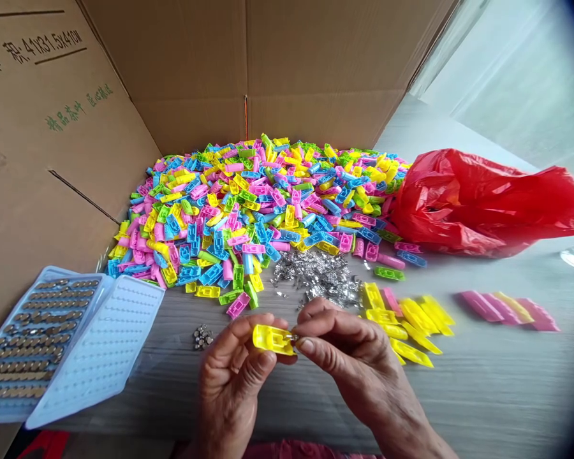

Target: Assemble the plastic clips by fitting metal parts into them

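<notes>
A yellow plastic shell [272, 339] is held just in front of the heap of coloured shells [268, 204]; the left hand [232, 376] grips its body, the right hand [349, 357] pinches its end; silvery metal clips [320, 274] lie at the heap's near edge; a red bag [478, 201] lies right of the heap, a button-cell tray [33, 338] left.

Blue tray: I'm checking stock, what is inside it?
Rows of small metal discs fill the blue tray. Its open lid overlaps the right edge, hiding what lies beneath.

Left hand [229, 382] and right hand [358, 363] meet, fingertips pinched.
</notes>
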Tool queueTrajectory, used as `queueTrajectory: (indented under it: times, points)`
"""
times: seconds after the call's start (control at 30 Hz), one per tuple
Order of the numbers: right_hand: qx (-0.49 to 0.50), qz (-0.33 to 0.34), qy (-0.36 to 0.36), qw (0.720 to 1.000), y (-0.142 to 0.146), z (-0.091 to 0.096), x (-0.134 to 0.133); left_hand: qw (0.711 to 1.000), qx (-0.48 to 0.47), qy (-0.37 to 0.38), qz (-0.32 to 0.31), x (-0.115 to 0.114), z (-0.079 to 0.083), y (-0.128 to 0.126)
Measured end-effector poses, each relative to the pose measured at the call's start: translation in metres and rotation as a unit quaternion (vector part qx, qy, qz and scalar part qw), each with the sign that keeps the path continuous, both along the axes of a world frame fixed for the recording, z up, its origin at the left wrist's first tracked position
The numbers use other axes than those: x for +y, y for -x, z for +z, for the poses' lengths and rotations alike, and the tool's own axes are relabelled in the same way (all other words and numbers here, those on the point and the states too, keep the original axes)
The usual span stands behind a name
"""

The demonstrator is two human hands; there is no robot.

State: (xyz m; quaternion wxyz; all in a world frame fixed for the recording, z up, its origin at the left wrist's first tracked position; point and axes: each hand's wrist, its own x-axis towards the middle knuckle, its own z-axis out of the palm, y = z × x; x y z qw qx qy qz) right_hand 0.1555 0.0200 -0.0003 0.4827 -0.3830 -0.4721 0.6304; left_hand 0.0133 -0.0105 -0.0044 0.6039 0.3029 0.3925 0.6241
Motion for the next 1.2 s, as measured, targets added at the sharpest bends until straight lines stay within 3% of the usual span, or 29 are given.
queueTrajectory:
  times: [0.57, 1.2]
  points:
    - [-0.027, -0.021, -0.016, 0.999, 0.001, 0.003, 0.0, 1.0, -0.01, -0.003, -0.002, 0.001, 0.0, -0.001]
    - [-0.071, -0.048, -0.096, 0.992, -0.002, 0.012, -0.001, 1.0, -0.001, 0.012, -0.007, -0.001, 0.001, -0.002]
